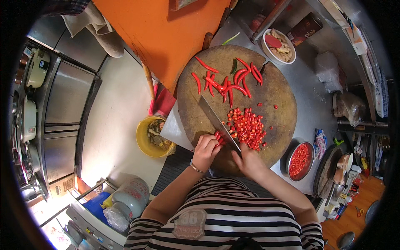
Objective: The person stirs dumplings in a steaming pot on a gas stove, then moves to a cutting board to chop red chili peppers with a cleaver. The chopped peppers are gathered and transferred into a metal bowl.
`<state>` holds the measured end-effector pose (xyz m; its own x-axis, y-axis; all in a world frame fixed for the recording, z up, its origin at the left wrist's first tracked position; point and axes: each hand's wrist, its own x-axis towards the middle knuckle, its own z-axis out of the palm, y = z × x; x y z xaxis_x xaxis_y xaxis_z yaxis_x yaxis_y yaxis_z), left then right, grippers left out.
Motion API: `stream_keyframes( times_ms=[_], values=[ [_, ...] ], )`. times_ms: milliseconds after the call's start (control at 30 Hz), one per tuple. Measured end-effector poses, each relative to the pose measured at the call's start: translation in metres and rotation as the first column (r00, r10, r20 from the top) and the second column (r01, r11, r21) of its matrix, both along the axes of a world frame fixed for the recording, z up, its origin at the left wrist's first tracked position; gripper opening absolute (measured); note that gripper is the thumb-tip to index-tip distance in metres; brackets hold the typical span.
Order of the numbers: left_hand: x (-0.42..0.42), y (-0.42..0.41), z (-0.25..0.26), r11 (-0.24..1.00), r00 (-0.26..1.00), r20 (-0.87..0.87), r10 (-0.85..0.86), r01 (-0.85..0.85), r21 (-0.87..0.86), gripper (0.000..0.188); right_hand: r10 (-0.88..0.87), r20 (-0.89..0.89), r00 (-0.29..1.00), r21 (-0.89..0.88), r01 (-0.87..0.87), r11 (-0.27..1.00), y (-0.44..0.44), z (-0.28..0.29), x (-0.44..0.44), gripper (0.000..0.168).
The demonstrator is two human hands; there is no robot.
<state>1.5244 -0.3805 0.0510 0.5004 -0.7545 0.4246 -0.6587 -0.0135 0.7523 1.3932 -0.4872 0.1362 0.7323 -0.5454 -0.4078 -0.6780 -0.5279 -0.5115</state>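
My left hand, fingers curled, holds a small bunch of red chili peppers against a round wooden chopping block. In my right hand is a cleaver, its blade lying alongside the bunch and pointing to the upper left. A pile of chopped red chili sits just right of the blade. Farther up the block lie several whole red chilies and one dark green chili. The cleaver's handle is mostly hidden in my grip.
At right, a metal bowl holds more chopped chili. Beyond the block stands a white bowl of pale food with a red object in it. A second round board leans at lower right. On the floor at left is a yellow waste bucket.
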Motion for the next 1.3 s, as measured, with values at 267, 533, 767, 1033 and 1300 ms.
stream_keyframes(
  times_ms=[267, 533, 767, 1033, 1300],
  values=[
    [0.000, -0.007, 0.006, 0.999, 0.999, -0.035, 0.027, -0.026, 0.028, 0.030, -0.066, 0.184, 0.981, 0.010, 0.065, 0.998, -0.015, 0.014, -0.007, 0.029],
    [-0.006, 0.003, 0.007, 0.971, 0.977, 0.126, 0.174, -0.192, 0.141, 0.050, 0.044, -0.056, 0.997, 0.095, -0.039, 0.995, -0.007, 0.039, -0.028, 0.029],
    [-0.012, 0.002, -0.002, 0.972, 0.977, 0.149, 0.153, -0.176, 0.157, 0.042, 0.033, -0.031, 0.999, -0.021, -0.033, 0.999, -0.002, 0.003, 0.007, 0.030],
    [-0.010, 0.003, 0.006, 0.968, 0.973, 0.084, 0.215, -0.224, 0.113, 0.046, -0.029, 0.242, 0.970, 0.016, 0.026, 1.000, -0.014, 0.012, -0.013, 0.030],
    [-0.015, 0.006, 0.001, 0.968, 0.972, 0.068, 0.226, -0.232, 0.098, 0.039, 0.076, -0.083, 0.994, 0.093, -0.068, 0.993, -0.007, 0.029, -0.011, 0.029]
  ],
)
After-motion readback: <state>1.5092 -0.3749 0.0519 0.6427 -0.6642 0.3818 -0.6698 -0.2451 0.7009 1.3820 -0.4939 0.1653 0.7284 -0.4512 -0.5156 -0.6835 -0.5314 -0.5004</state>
